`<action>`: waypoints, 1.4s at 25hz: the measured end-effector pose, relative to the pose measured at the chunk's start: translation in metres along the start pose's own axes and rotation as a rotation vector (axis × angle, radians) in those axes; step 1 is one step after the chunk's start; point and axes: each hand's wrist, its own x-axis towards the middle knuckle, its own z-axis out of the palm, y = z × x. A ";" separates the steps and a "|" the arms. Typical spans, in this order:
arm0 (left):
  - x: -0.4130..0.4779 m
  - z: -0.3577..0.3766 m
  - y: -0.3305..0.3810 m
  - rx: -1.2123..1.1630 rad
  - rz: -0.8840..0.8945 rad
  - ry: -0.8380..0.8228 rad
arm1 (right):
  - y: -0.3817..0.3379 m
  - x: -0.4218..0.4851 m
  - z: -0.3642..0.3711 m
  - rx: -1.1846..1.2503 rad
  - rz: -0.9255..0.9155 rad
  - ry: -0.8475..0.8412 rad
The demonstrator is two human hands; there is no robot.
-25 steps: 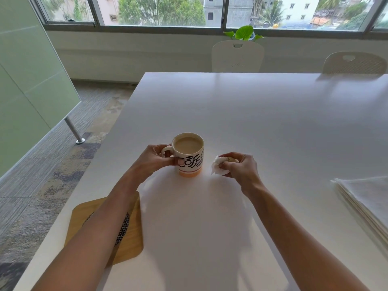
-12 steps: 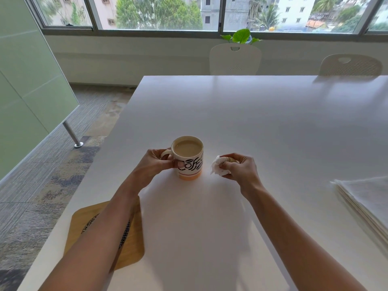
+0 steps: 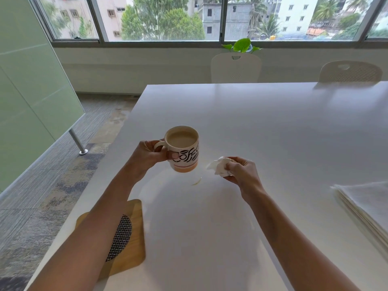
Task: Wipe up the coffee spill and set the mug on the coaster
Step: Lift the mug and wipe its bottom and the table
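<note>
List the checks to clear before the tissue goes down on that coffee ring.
1. Mug lifted clear of the table: ok, held by the left hand.
2. Coffee ring exposed: ok.
3. Crumpled tissue gripped in the right hand: ok.
4. Mug level, coffee near the rim: ok, only slightly tilted.
5. Mug base dry: cannot tell.
6. Coaster free to take the mug: not ok, the left forearm lies across it.

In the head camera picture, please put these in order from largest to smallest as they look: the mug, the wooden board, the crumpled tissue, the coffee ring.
1. Wooden board, though the left arm hides part of it and it lies nearer the camera.
2. Mug.
3. Crumpled tissue, partly hidden in the right hand.
4. Coffee ring, a thin arc.
</note>
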 end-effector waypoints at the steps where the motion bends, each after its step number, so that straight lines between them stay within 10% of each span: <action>1: 0.001 -0.001 0.004 -0.001 0.003 0.007 | 0.000 0.000 0.002 0.017 0.005 -0.015; 35: -0.008 0.041 0.046 0.087 -0.060 0.052 | -0.009 -0.043 0.058 0.976 0.297 -0.070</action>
